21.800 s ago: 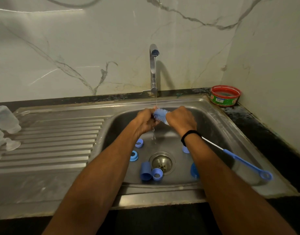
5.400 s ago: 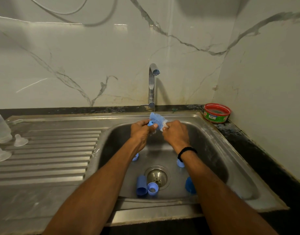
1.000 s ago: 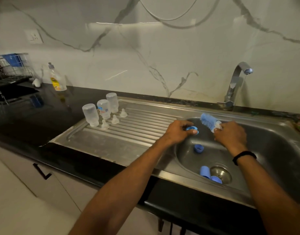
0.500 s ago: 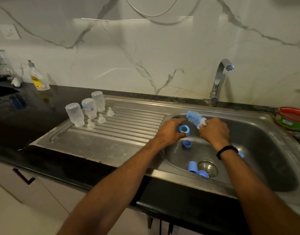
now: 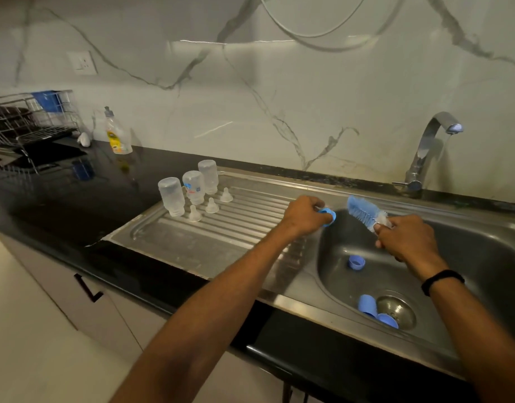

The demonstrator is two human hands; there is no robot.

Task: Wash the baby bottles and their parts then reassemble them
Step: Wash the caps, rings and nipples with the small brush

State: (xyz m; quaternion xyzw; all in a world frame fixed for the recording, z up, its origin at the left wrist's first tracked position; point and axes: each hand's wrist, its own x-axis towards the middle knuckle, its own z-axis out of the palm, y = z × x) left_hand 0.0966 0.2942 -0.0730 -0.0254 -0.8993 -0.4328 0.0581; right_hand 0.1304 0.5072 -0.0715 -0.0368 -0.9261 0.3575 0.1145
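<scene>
A marble wall backs a black counter and a steel sink [image 5: 294, 301] with a ribbed drainboard [image 5: 221, 237]. The left hand [image 5: 304, 215] has its fingers curled round a blue ring [image 5: 328, 215], pinching it right at the basin's left rim. The right hand [image 5: 407, 242] is clamped on the neck of the brush [image 5: 362, 211], bristles pointing up and left, just beside the ring but clear of it.

A few seconds ago both hands were together under the tap [image 5: 427, 146], brush worked against the ring. Since then the brush has come off and the left hand has carried the ring leftward, from over the basin to the drainboard's edge. No water shows at the tap now.

That reads as this ring being finished and about to be set down to dry. Three bottles [image 5: 192, 186] stand upside down with three teats [image 5: 212, 205] at the far end of the drainboard. Blue caps [image 5: 355, 262] still lie in the basin, some by the drain, so washing is unfinished and reassembly not yet begun.
</scene>
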